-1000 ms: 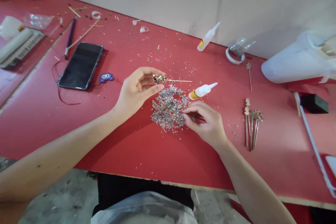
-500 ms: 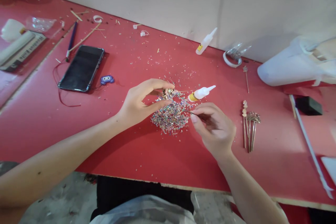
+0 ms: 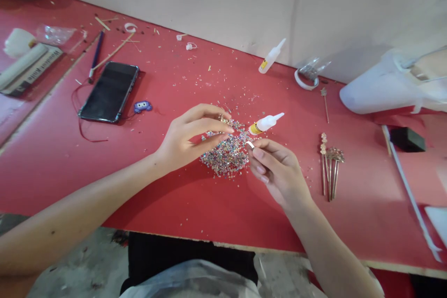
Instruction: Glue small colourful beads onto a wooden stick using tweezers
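My left hand (image 3: 186,135) is closed over a small gold ornament (image 3: 224,120), mostly hidden behind the fingers. It is held just above the far side of a pile of tiny multicoloured rhinestones (image 3: 225,156) on the table. My right hand (image 3: 279,167) pinches a slim metal tool that looks like curved tweezers (image 3: 250,145). Its shiny tip points left, at the right edge of the pile, a short way from the ornament. Just beyond my right hand lies a white glue bottle (image 3: 265,124) with a yellow label.
Several hairpins (image 3: 330,172) lie to the right, near a white container (image 3: 370,86) and a black block (image 3: 408,139). A second glue bottle (image 3: 270,58) and a tape ring (image 3: 307,79) are by the wall. A phone (image 3: 110,92) lies left on the red table (image 3: 167,205).
My left fingers have shifted, and another finger now covers much of the gold ornament. My right hand has turned, so the tool's tip shows brighter and points up-left.
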{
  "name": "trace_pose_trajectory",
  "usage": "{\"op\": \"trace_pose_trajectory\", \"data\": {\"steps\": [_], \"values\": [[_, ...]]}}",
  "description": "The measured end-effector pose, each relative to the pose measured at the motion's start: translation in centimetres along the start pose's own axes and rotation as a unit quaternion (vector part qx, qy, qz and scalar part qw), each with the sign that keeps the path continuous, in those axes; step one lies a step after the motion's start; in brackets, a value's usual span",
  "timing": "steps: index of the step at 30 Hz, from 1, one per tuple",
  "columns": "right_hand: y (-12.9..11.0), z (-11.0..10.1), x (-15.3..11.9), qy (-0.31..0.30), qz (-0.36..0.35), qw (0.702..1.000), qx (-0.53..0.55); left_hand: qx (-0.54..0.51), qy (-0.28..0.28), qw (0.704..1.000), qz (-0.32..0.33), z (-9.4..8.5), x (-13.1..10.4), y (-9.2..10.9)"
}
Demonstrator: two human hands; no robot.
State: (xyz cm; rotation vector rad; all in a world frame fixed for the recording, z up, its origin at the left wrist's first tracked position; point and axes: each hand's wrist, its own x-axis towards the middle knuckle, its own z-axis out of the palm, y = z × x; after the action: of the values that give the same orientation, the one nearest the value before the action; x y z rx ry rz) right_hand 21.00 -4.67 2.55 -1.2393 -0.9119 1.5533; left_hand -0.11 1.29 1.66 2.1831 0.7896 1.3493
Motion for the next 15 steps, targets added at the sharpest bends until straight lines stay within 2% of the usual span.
{"op": "trace_pose_trajectory", "data": {"steps": [4,8,11,15], "values": [[0.1,-0.5,0.2,0.0,-0.017,1.0,-0.019,0.002,-0.011,1.0,0.009,0.1,0.0,0.2],[0.2,-1.4,0.5,0.015,-0.096,0.984,-0.15,-0.006,0.001,1.0,-0.017,0.1,0.0,0.0],[0.3,-1.9,0.8,-0.008,-0.161,0.947,-0.277,-0.033,0.0,0.998,-0.049,0.1,0.0,-0.3],[0.6,-2.4,1.3,-0.045,-0.263,0.862,-0.431,-0.05,-0.001,0.996,-0.069,0.1,0.0,-0.7]]}}
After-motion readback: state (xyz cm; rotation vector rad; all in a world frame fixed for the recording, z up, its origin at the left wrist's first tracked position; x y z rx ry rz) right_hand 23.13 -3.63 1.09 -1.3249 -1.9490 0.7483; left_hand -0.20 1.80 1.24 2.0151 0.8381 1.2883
